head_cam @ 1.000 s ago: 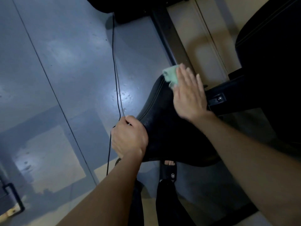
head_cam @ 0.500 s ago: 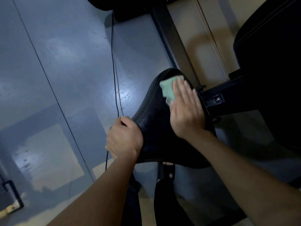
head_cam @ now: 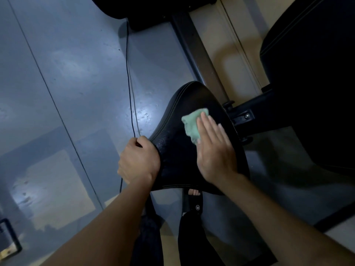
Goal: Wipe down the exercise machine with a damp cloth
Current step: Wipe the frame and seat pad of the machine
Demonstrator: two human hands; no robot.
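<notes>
The right hand (head_cam: 213, 150) is lying flat with its fingers straight and close together, pressing a green cloth (head_cam: 194, 124) onto the top of the black seat (head_cam: 178, 150). The cloth is sticking out from under the fingertips, toward the narrow end of the seat, and is touching the padding. The left hand (head_cam: 139, 163) is gripping the left edge of the seat, its fingers curled round the rim and the thumb lying on top.

The seat is wide at the near end and tapering at the far end, with pale stitching running along its edge. Just to the right of the seat, a dark metal bracket (head_cam: 245, 117) with a bolt is joining it to the machine's frame. A slanted metal bar (head_cam: 201, 60) is running away from the far end of the seat. To the left of the seat, a thin black cable (head_cam: 129, 89) is lying across the grey floor (head_cam: 67, 73). Below the near end of the seat, a foot in a black sandal (head_cam: 193, 202) is showing.
</notes>
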